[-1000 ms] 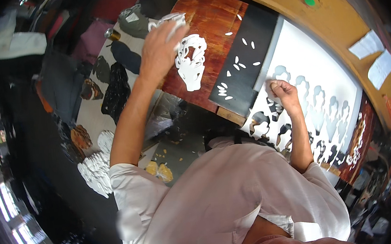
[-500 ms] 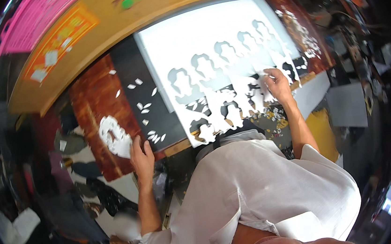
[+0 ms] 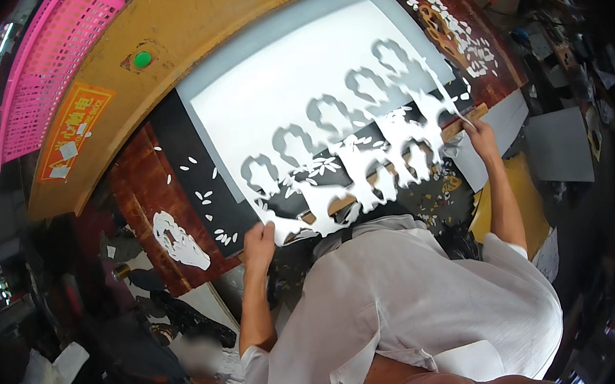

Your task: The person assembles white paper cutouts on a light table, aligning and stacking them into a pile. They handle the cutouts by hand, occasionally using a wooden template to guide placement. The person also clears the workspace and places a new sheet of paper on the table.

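A large white sheet [image 3: 275, 84] with rows of arch-shaped cut-outs lies over a pale grey board [image 3: 201, 121]. Its near part is a web of strips that hangs past the board toward me. At the near left corner of the sheet, my left hand [image 3: 258, 247] pinches the edge between thumb and fingers. My right hand [image 3: 483, 139] is closed on the right end of the same sheet, beside a wooden edge strip [image 3: 457, 129]. Small white leaf-shaped pieces [image 3: 204, 197] lie scattered on the black surface [image 3: 180, 141], and more show through the cut-outs.
A stack of white cut-out pieces [image 3: 179, 241] rests on the reddish-brown board [image 3: 141, 189] at left. More scraps [image 3: 462, 33] cover the right board. Across the far side runs a yellow machine beam [image 3: 187, 18] with a green button [image 3: 142, 59]. A pink basket [image 3: 51, 65] stands far left.
My left hand has left the stacked cut-outs and taken hold of the sheet's left corner. My right hand has moved to the sheet's right end. The view has shifted somewhat.
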A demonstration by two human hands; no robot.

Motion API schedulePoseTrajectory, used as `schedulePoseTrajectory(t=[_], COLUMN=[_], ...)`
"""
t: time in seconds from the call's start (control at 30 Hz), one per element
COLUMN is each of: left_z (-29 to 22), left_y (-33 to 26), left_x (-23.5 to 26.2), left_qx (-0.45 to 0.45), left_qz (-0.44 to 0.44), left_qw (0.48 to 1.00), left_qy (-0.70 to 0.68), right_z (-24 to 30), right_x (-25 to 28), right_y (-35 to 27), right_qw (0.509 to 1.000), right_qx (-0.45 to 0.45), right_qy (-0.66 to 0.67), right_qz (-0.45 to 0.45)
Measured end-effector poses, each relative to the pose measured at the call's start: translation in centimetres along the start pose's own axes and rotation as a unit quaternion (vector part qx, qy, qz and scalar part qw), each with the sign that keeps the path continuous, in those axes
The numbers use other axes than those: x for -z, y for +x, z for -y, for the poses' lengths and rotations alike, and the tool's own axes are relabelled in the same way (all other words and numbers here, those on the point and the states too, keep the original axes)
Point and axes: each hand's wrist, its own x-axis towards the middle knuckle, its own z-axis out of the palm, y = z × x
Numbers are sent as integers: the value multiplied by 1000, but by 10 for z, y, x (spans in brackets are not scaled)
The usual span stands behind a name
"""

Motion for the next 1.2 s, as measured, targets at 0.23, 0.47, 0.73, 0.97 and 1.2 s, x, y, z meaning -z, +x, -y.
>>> schedulePoseTrajectory(t=[0.23,0.47,0.73,0.97,1.2], left_z=[-65,-193,-288,-177,-45], left_y=[-37,88,48,39,26], left_x=[-21,-76,-223,-92,-5], left_qx=[-8,-276,-416,-341,-277], left_qz=[-66,-254,225,-254,-303], left_qw=[960,876,881,902,886], left_qy=[272,303,-19,77,214], right_z=[-3,36,37,46,148], right_x=[44,47,-9,-11,4], right_y=[33,181,293,286,190], right_qw=[992,990,976,975,959], right_qx=[60,139,188,158,-32], right_qy=[13,7,-103,-148,278], right_qz=[113,-28,-28,-55,53])
